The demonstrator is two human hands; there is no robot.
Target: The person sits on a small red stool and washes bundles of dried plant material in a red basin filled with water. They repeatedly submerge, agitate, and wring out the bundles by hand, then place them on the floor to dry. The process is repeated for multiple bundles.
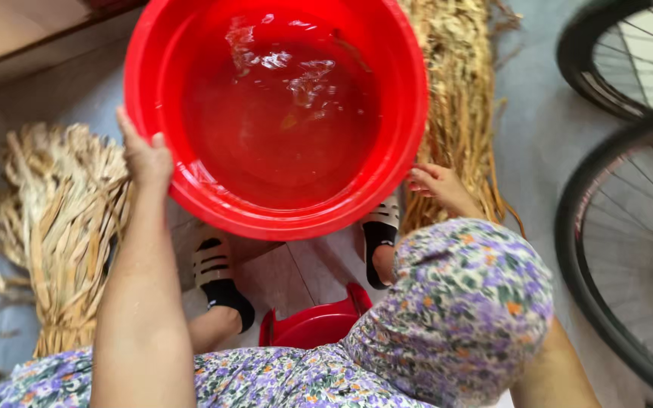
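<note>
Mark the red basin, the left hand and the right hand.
Red basin (410,91), head view, right rim.
Left hand (145,155), head view, back of hand.
Right hand (434,181), head view, knuckles.

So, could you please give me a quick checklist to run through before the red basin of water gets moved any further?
1. Left hand on the rim of the round red plastic basin: ok, fingers lie over the edge.
2. Right hand on the opposite rim: cannot tell, fingertips reach the edge, the grip itself is hidden.
3. Water inside the basin: ok, rippling but none seen over the rim.
4. Feet in black-and-white sandals under the basin: not ok, directly below it.
5. Dried straw bundles beside the basin: not ok, close on both sides.
6. Bicycle wheel on the right: ok, apart from the basin.
</note>
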